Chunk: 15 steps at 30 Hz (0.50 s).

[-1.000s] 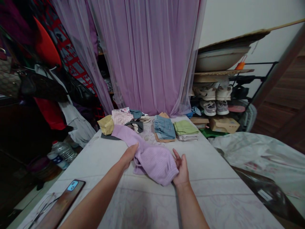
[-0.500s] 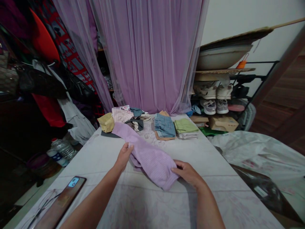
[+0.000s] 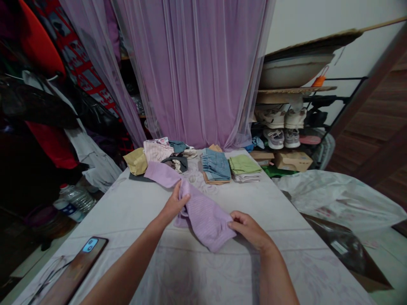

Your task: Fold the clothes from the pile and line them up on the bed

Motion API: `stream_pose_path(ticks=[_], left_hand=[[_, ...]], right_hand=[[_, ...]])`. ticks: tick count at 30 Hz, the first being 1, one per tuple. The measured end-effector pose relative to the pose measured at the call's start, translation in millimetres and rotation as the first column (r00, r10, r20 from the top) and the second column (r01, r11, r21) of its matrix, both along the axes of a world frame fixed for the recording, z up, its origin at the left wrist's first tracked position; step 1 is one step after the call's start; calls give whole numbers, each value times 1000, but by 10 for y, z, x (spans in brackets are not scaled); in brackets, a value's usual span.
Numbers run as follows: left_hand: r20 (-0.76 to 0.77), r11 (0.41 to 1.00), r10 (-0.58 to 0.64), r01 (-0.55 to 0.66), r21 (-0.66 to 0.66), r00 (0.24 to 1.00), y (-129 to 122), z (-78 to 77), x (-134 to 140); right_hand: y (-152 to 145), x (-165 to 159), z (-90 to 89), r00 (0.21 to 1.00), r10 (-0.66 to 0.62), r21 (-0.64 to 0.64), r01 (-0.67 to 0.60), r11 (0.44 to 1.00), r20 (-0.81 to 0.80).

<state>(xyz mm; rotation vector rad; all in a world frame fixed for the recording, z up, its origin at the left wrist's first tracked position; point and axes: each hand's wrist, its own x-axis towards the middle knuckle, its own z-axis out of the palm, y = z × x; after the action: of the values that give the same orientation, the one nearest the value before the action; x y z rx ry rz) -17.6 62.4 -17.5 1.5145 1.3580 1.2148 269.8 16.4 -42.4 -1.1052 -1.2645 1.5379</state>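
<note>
A lilac ribbed knit garment [image 3: 206, 212], likely pants or a sleeve-like piece, stretches diagonally across the white-covered surface [image 3: 140, 207]. My left hand [image 3: 176, 201] grips it near its middle, thumb on top. My right hand [image 3: 246, 226] pinches the edge at its near right end. The garment's far left end lies against a loose heap of clothes [image 3: 159, 150]. Beyond my right hand are a folded denim garment [image 3: 216, 164] on tan cloth and a green folded garment [image 3: 244, 164] on white cloth.
A phone [image 3: 76, 271] and a thin cable [image 3: 51, 277] lie at the near left. Purple curtains [image 3: 193, 76] hang behind the surface. To the right stands a rack with shoes [image 3: 275, 137] and a basin [image 3: 295, 74]. Plastic bottles [image 3: 76, 198] stand off the left edge.
My left hand has shifted right along the lilac garment and its grip is now further over the fabric. My right hand stays on the near end. The whole view has turned slightly.
</note>
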Motion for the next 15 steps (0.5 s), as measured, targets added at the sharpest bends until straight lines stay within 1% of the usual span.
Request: stream_pose_path(ticks=[1, 2, 3, 4, 5, 6, 7, 8, 9, 11, 13, 15], left_hand=[[-46, 998, -51, 50, -33, 998, -42, -1, -13], [-87, 992, -103, 96, -80, 991, -87, 3, -24], [-123, 982, -152, 136, -129, 981, -132, 13, -31], [-151, 970, -200, 173, -173, 968, -172, 25, -33], [-171, 955, -249, 212, -205, 953, -203, 37, -30], [-181, 939, -301, 258, -228, 936, -225, 45, -23], [-184, 920, -355, 308, -243, 917, -234, 44, -14], [-185, 905, -394, 345, -250, 900, -232, 34, -3], [-190, 900, -407, 356, -253, 893, -221, 13, 8], [-206, 917, -359, 303, -258, 910, -177, -46, 26], [-202, 952, -242, 191, -240, 949, -126, -88, 38], [-158, 973, -142, 109, -203, 977, -88, -60, 37]], right_hand=[[24, 8, -15, 985, -117, 10, 119, 993, -128], [60, 14, -35, 931, -262, 3, 271, 963, -253], [104, 18, -62, 840, -411, -28, 430, 902, -355], [154, 19, -93, 730, -540, -77, 564, 822, -419], [203, 17, -127, 629, -636, -134, 656, 743, -446], [248, 12, -163, 552, -702, -188, 710, 679, -450], [283, 4, -197, 503, -740, -232, 734, 639, -445], [307, -6, -227, 482, -757, -265, 736, 623, -441], [317, -18, -248, 483, -757, -284, 725, 628, -441], [295, -46, -261, 525, -724, -302, 673, 675, -447], [230, -74, -226, 604, -668, -318, 591, 742, -436], [146, -91, -151, 708, -566, -318, 469, 824, -423]])
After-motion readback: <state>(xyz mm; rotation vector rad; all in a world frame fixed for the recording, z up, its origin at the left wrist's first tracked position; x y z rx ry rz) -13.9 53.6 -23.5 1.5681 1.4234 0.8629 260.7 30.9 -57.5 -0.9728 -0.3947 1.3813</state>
